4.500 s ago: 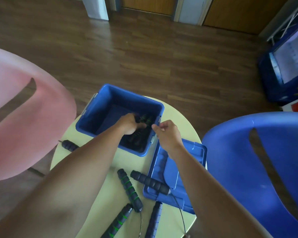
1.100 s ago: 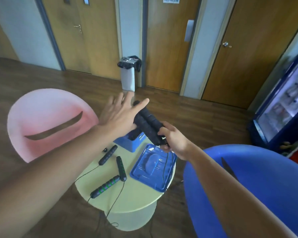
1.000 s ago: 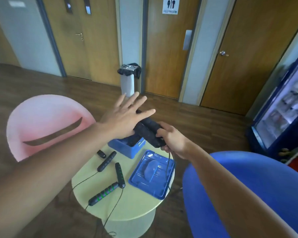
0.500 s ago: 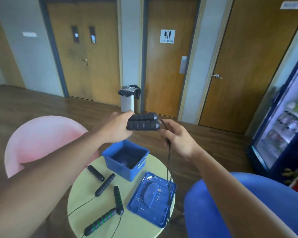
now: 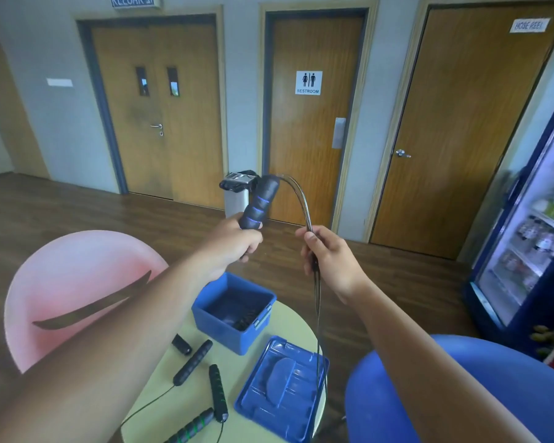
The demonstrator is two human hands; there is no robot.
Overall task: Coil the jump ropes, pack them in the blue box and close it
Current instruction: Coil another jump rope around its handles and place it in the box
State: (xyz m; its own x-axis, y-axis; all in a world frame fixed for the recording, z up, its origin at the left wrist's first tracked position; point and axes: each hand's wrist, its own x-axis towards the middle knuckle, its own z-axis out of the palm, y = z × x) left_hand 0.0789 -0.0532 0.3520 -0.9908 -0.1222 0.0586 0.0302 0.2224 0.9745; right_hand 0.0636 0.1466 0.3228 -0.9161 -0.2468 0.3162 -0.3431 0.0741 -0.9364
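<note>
While the left hand (image 5: 231, 243) wraps its curled fingers tightly round the lower end of a purple-ringed jump-rope handle (image 5: 260, 201), the handle tilts up toward 1 o'clock, high above the table; whether a second handle sits behind it I cannot tell. From its top the cords (image 5: 296, 195) arc over toward 3 o'clock into the right hand (image 5: 330, 260), which closes thumb and fingers round them. Below that hand they hang straight down toward 6 o'clock and pass over the right part of the blue lid (image 5: 282, 388).

At 6 o'clock of the left hand the blue box (image 5: 205, 318) stands open on the far side of the round table (image 5: 290, 318), with a dark coiled rope (image 5: 243, 321) inside. The lid lies flat just beside the box at its 5 o'clock, close to the table's right edge.

At the box's 7 o'clock lie a short black handle (image 5: 182, 344), a longer black handle (image 5: 192, 362) and two green-ringed handles (image 5: 218, 391), their thin cords running off the near edge.

A pink chair (image 5: 77, 282) crowds the table at 9 o'clock and a blue chair (image 5: 493, 394) at 4 o'clock; bare wooden floor (image 5: 61, 212) stretches at 12 o'clock.
</note>
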